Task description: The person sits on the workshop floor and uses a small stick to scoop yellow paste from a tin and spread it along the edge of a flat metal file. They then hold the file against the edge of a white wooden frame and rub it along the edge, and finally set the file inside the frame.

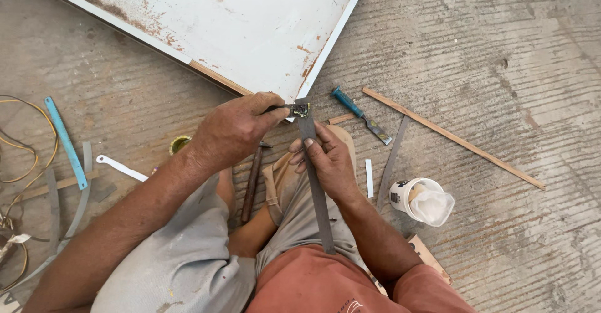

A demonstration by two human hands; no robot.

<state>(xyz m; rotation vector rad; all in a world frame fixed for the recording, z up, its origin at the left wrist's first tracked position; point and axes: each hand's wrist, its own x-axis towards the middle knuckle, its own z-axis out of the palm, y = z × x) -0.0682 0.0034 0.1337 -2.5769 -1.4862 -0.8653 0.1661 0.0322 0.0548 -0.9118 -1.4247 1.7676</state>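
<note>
A person sat on the rough concrete floor (501, 50) with knees bent. The right hand (328, 159) was wrapped around a long flat grey metal strip (318, 188). The fingers were curled tight on it, about a third of the way down from its top. The strip ran from near the person's tummy, up past the knees, to the edge of a big white panel (238, 25) that had rust spots on it.

The left hand (235, 128) was closed like a fist around a small dark tool (293, 108). The tool's tip touched the top end of the strip, right by the panel's corner. I could not tell what kind of tool it was, as the hand hid most of it.

Between the legs lay a hammer with a wooden handle (251, 184). To the right of the hands lay a chisel with a blue handle (360, 114). Near it were a thin wooden stick (451, 136), another grey strip (393, 159) and a small white piece (369, 178). A white tub (413, 195) with a plastic bag in it stood beside the right arm.

On the left side lay a light blue saw blade (64, 141), a white flat piece (122, 168), some yellow wire (28, 144) and a small yellow-green lid (179, 144).
</note>
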